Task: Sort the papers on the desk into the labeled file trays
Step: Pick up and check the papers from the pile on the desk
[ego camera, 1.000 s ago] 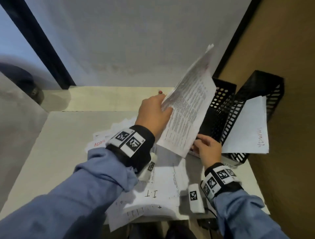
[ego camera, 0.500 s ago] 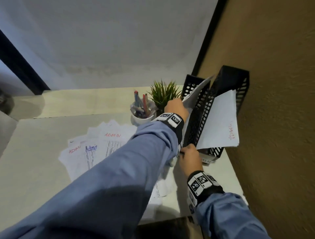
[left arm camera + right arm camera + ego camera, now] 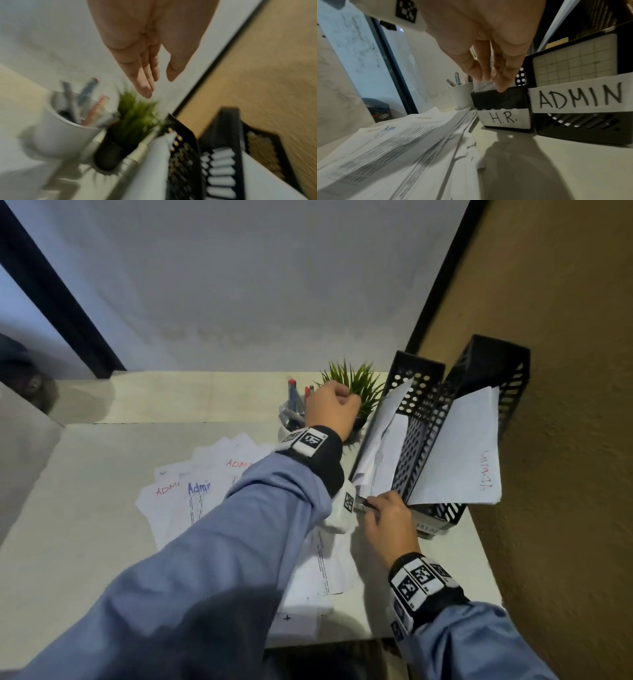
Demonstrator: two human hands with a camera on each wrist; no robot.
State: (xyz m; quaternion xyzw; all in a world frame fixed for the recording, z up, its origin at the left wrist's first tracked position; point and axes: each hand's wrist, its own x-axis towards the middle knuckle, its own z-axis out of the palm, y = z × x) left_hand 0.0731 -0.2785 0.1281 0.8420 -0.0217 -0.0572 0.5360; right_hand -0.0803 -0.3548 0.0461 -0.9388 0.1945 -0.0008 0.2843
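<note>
Lying nearest, under the left forearm, a loose spread of printed papers (image 3: pixel 191 501) covers the desk (image 3: pixel 68 542), several headed "Admin" in red or blue ink, fanned out well to the left of the right hand's fingers. The right hand (image 3: pixel 388 522) reaches forward with its fingers (image 3: pixel 501 81) hanging down, loosely bent, their tips touching the top front edge of the H.R. tray (image 3: pixel 503 108); they grasp nothing that can be made out. Just behind those fingertips, white sheets (image 3: pixel 383 446) stand tilted inside that tray, one leaning against its left wall. Immediately to the right of the fingers sits the ADMIN tray (image 3: pixel 580 100), touching the H.R. tray, with a single sheet (image 3: pixel 459 453) marked in red leaning out over its front. Farther on, the left hand (image 3: pixel 330 409) hangs in the air with fingers (image 3: pixel 145 78) straight, close together and released, thumb apart, holding nothing. Below and just beyond those fingertips stands a small green plant (image 3: pixel 359 392) in a dark pot, beside the H.R. tray's left wall. To the left of the plant, a white cup (image 3: pixel 65 135) holds pens. Behind everything rises a pale wall (image 3: pixel 239 285), with a tan wall (image 3: pixel 565 371) to the right of both trays.
</note>
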